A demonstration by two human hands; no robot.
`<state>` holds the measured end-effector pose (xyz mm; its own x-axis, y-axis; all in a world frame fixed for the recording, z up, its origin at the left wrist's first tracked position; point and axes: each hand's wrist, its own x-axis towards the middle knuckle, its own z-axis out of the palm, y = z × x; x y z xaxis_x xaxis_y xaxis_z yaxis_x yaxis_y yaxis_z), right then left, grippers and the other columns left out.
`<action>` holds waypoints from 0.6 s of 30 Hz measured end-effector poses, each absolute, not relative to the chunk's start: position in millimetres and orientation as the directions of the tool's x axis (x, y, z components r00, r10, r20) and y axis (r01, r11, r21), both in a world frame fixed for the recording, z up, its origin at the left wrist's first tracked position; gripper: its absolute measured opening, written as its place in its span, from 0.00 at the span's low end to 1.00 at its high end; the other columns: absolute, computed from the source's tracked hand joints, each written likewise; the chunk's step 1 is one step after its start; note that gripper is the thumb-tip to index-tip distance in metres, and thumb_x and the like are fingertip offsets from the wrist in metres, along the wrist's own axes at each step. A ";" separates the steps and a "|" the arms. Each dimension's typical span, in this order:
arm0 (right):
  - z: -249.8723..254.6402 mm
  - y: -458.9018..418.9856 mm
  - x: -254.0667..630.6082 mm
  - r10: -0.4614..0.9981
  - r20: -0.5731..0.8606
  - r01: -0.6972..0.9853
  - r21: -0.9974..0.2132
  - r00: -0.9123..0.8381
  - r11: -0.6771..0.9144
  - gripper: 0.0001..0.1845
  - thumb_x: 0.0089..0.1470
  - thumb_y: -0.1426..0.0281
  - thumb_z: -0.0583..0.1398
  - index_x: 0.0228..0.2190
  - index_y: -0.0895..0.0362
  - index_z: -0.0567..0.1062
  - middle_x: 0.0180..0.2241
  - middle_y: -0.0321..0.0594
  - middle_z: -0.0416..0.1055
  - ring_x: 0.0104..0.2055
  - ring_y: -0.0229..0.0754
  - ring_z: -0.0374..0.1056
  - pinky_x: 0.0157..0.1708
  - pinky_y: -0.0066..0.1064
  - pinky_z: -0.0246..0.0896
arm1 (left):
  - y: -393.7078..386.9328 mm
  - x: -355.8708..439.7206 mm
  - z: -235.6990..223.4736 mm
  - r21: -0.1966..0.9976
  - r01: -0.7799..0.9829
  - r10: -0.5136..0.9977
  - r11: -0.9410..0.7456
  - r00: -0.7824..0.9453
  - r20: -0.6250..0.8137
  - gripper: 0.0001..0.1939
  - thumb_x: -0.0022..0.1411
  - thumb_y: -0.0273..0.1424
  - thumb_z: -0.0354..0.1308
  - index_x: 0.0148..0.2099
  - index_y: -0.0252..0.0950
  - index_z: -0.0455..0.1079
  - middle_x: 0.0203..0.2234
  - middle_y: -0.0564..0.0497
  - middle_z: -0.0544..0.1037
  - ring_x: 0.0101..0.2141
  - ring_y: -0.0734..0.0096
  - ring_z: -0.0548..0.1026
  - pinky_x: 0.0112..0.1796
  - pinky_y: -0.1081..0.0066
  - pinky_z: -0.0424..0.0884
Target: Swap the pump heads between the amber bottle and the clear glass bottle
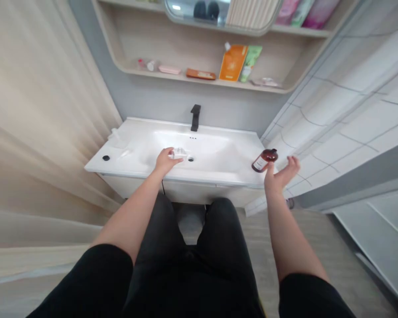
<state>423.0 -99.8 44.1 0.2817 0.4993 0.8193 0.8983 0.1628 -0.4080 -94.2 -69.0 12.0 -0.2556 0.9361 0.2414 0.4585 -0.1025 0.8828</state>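
Over the left part of the white sink basin [215, 161], my left hand [166, 162] grips a small clear cup [179, 153] between thumb and fingers. The cup looks see-through; whether it holds liquid I cannot tell. At the counter's right end stands a dark amber bottle [264, 160] with a black cap and a white label. My right hand [281, 173] is just right of the bottle with its fingers spread, and its thumb is close to the bottle's side. Whether the thumb touches it is unclear.
A black faucet [195, 118] rises behind the basin, above the drain [191, 159]. On the counter's left lie a small black round cap [106, 158] and clear plastic pieces [116, 137]. A wall shelf [199, 48] holds an orange pouch [233, 62] and a green tube [251, 63]. A curtain [43, 110] hangs left.
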 end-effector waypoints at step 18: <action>-7.0 -38.0 137.0 0.886 0.219 0.168 -0.936 -0.409 0.309 0.59 0.41 0.46 0.80 0.70 0.50 0.71 0.60 0.52 0.78 0.59 0.59 0.77 0.65 0.56 0.73 | -70.5 -90.1 -1.2 0.950 0.175 0.964 -0.258 -0.016 0.265 0.33 0.41 0.41 0.85 0.48 0.39 0.78 0.48 0.43 0.86 0.53 0.48 0.85 0.59 0.47 0.80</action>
<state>137.0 -38.0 -7.0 -0.4089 0.8859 0.2189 0.1677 0.3087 -0.9363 -90.1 -70.5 -1.2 -0.0164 0.9640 0.2652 0.1747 -0.2584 0.9501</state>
